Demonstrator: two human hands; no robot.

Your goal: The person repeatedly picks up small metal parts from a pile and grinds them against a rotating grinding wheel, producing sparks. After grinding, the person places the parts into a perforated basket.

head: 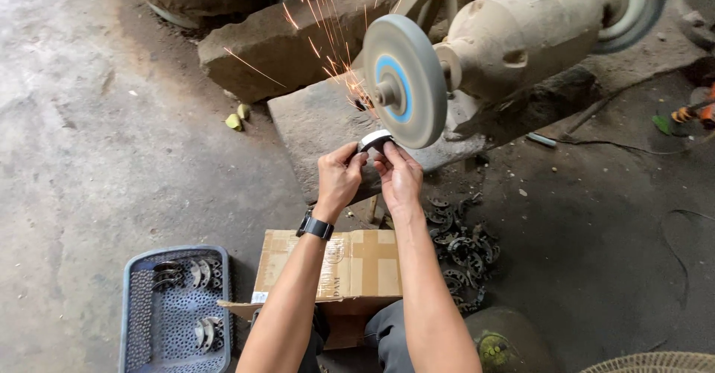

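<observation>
A small curved metal piece (375,140) is pinched between the fingertips of the left hand (339,178) and the right hand (400,176), both closed on its ends, and is pressed against the lower rim of the grey grinding wheel (404,80), from which sparks (328,27) are thrown up and to the left. The piece is judged to be stiff, light and hard, probably hot and sharp-edged near the ground face, so it is best gripped at its outer ends, well back from the wheel. The motor housing (521,34) is seen just right of the wheel, on a stone slab (320,123). Below the arms a cardboard box (357,265) is placed, with a blue perforated tray (175,310) of similar pieces to its left and a dark heap of parts (462,250) to its right. A wristwatch (315,227) is worn on the left wrist.
</observation>
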